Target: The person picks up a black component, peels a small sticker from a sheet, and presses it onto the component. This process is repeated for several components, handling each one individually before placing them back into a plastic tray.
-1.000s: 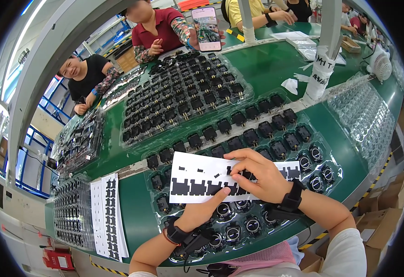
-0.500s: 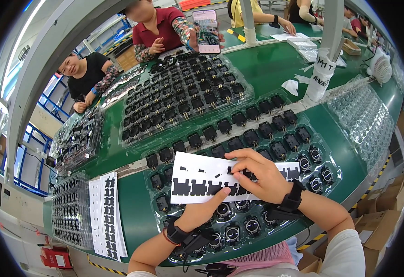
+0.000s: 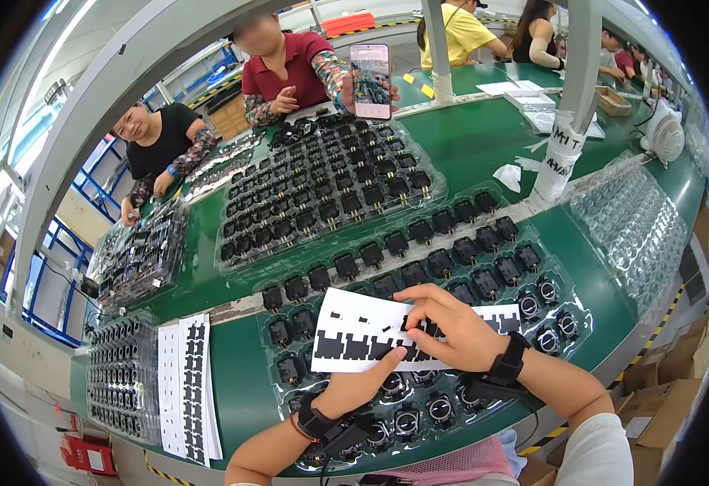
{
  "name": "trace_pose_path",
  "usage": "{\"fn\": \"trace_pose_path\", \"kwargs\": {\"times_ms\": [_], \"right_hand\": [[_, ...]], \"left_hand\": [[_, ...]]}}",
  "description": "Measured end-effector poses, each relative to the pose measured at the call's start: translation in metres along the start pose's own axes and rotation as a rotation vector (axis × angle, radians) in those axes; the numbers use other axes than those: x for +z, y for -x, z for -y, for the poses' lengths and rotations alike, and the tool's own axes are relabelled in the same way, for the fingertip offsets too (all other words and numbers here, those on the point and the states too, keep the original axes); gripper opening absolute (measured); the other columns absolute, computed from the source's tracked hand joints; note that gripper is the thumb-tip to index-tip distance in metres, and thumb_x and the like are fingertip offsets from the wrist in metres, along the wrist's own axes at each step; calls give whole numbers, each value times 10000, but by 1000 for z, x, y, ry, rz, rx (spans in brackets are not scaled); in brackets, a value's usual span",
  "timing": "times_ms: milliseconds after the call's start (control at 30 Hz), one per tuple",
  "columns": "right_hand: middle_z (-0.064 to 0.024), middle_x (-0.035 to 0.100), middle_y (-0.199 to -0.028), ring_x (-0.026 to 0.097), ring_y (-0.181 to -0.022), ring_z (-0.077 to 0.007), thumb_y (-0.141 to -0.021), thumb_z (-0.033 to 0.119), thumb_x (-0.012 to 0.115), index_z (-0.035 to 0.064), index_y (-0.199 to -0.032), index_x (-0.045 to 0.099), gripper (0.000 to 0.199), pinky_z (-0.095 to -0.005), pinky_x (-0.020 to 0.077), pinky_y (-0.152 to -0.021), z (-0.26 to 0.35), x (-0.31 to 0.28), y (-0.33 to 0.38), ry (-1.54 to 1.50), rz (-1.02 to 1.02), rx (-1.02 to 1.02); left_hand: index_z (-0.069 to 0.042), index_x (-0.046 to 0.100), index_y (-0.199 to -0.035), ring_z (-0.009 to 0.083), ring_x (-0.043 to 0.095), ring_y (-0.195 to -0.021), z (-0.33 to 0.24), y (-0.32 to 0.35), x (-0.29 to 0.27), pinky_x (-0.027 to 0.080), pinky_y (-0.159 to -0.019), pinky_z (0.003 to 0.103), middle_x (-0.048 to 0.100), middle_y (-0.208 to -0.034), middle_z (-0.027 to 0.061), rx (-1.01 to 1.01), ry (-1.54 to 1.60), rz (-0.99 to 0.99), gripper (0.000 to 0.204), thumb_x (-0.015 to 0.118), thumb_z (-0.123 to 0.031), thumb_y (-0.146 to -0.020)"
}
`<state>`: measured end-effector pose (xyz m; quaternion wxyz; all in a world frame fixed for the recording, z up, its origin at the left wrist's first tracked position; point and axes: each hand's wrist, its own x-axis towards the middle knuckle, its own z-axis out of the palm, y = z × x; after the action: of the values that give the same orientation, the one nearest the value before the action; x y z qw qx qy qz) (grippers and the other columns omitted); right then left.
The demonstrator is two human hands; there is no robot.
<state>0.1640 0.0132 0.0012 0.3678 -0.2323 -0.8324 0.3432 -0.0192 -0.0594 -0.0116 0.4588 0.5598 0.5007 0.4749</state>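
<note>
A white backing sheet (image 3: 346, 306) with a row of black die-cut stickers slants over a clear plastic tray. My left hand (image 3: 361, 387) grips its lower edge, thumb on top. My right hand (image 3: 461, 334) is over the sheet's middle, thumb and index finger pinched at a small black sticker; whether it is lifted off the sheet is hidden. Beneath both hands the tray (image 3: 574, 279) holds small black camera-like parts (image 3: 439, 262). Those in the nearer rows show round, silver-ringed faces (image 3: 408, 423). Dark straps with small devices are on both my wrists.
More sticker sheets (image 3: 168, 381) lie to the left, beside a filled tray (image 3: 123, 381). Another large tray (image 3: 322, 182) sits across the green table. Stacked clear trays (image 3: 634, 223), a white post (image 3: 561, 162) and a fan (image 3: 664, 134) are right. Co-workers sit opposite; one holds a phone (image 3: 370, 81).
The whole view has shifted slightly. The sheet sits a little lower in the picture, both hands still on it. At the far left, a co-worker's hand has reached toward the tray there.
</note>
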Motion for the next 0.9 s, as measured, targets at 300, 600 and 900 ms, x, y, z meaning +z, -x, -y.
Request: {"fn": "trace_pose_path", "kwargs": {"times_ms": [300, 600, 900], "right_hand": [[-130, 509, -1220, 560, -1006, -265, -847, 71, 575, 37, -886, 534, 66, -334, 456, -845, 1, -3, 0, -16, 58, 71], [-123, 530, -1219, 608, -917, -251, -858, 72, 572, 33, -875, 545, 50, -323, 485, -779, 4, -1, 1, 3, 13, 141], [-128, 516, -1223, 608, -898, -262, -850, 63, 576, 35, -864, 541, 46, -334, 484, -779, 6, 2, 1, 62, 12, 120]], "left_hand": [[-8, 533, -1170, 125, 578, -943, 1, 0, 0, 479, -796, 267, 608, -1057, 65, -37, -11, 35, 363, 656, -85, -836], [1, 539, -1160, 128, 580, -939, -1, 0, 1, 479, -796, 264, 614, -1056, 67, -32, 41, 17, 344, 647, -95, -847], [-13, 533, -1172, 113, 574, -936, 2, -1, -2, 478, -803, 257, 603, -1068, 51, -72, 25, 23, 362, 654, -71, -835]]}}
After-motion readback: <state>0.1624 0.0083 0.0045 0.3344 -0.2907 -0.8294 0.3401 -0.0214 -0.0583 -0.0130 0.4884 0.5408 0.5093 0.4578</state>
